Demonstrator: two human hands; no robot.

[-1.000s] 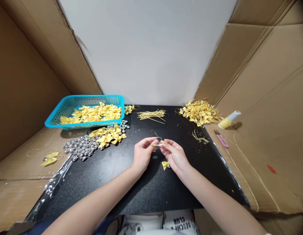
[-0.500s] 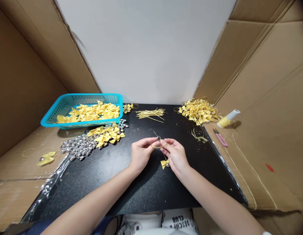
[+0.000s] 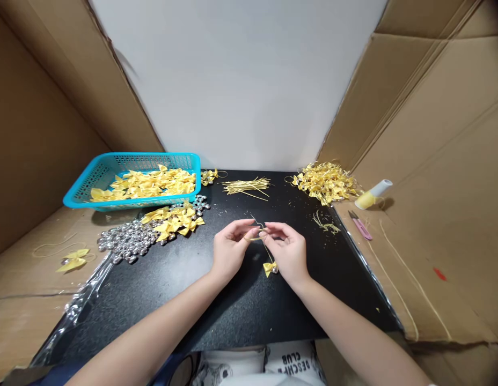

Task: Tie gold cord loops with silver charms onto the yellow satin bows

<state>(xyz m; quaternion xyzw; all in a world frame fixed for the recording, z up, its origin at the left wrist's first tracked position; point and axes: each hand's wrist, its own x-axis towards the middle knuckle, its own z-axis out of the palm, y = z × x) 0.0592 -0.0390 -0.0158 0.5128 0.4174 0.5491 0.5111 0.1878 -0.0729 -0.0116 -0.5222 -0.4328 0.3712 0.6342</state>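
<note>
Over the middle of the black table, my left hand [image 3: 232, 244] and my right hand [image 3: 287, 249] meet at the fingertips. Between them they pinch a thin gold cord [image 3: 256, 239], curved into a loop with a loose end sticking up past the fingers. A yellow bow [image 3: 270, 268] with a small silver bell-like bead hangs from the cord, below my right fingers. Both thumbs press against the index fingers. Whether a knot sits at the pinch is too small to make out.
A blue basket [image 3: 132, 203] of yellow bows stands at the left, above silver beads [image 3: 126, 239] and loose bows [image 3: 178, 222]. Cut gold cords [image 3: 247, 186] lie at the back. Finished-looking bows [image 3: 327, 182], a thread spool [image 3: 373, 194] and pink snips [image 3: 360, 225] are at the right.
My fingertips have shifted slightly along the cord, and my right index finger has lifted a little. The bow still hangs below, and the view has moved slightly.
</note>
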